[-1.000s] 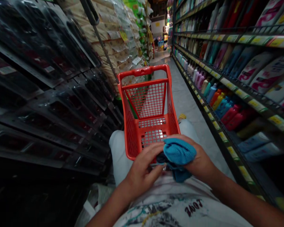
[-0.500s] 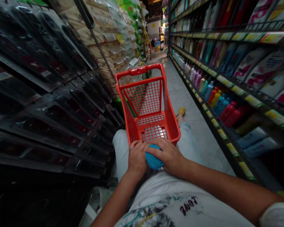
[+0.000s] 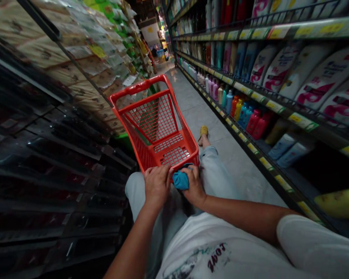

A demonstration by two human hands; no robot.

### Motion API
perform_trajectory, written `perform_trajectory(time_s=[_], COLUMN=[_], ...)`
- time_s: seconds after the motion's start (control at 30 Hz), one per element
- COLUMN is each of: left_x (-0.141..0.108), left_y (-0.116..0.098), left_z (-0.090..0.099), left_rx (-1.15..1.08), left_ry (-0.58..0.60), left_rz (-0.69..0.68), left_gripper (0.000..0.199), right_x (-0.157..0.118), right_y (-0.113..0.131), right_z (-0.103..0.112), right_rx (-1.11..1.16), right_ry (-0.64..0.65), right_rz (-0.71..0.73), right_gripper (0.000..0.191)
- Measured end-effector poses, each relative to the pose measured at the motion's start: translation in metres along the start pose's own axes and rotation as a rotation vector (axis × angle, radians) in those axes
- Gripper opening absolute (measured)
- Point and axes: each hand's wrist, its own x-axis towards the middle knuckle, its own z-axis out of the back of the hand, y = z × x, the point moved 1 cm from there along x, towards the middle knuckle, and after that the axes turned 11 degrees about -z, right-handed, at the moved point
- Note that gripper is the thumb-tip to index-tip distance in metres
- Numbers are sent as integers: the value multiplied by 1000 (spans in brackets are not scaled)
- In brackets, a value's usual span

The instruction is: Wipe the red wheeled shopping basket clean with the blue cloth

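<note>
A red plastic shopping basket with grid walls stands tilted between my knees, its inside bare. My left hand has its fingers curled over the basket's near rim. Beside it, my right hand is closed around a bunched blue cloth, at the near right corner of the same rim. The fingertips of the right hand are partly hidden by the cloth. A dark rod slants from the upper left toward the basket's far left corner.
Shelves of bottles line the right side, with a yellow pack low down. Stacked tan packages and dark hanging packs crowd the left. The tiled aisle floor runs ahead; my foot in a yellow shoe rests there.
My right hand has drawn the blue cloth slightly left and up, now gripping it from the side rather than from above. My left hand stays on the rim. The view has swung right.
</note>
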Motion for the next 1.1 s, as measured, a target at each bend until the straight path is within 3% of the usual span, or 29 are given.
perform_trajectory(time_s=[0.1, 0.2, 0.4, 0.5, 0.67, 0.8, 0.93, 1.0, 1.1], left_x=[12, 20, 18, 10, -8, -22, -31, -35, -38], left_y=[12, 24, 40, 47, 62, 77, 88, 92, 97], left_z=[-3, -4, -3, -1, 4, 12, 20, 24, 29], left_rx=[-4, -20, -41, -44, -42, -32, -30, -37, -57], left_ry=[-11, -16, -22, -30, -26, -22, -22, -20, -23], left_rz=[13, 5, -25, -31, -26, 6, 31, 33, 31], left_gripper=[42, 43, 37, 33, 30, 30, 37, 38, 39], right_x=[8, 25, 59, 73, 108, 128, 125, 124, 133], right_y=[-6, -17, -36, -31, 0, 4, -30, -36, -14], right_z=[-17, -12, 20, 28, 35, 25, 0, -9, -10], right_rx=[-59, -93, 110, 184, 328, 331, 230, 216, 239], right_ry=[144, 213, -158, -185, -274, -155, -111, -88, -85], right_rz=[70, 179, -6, -32, -90, -36, -398, -495, -401], right_gripper=[67, 66, 57, 56, 62, 72, 55, 48, 50])
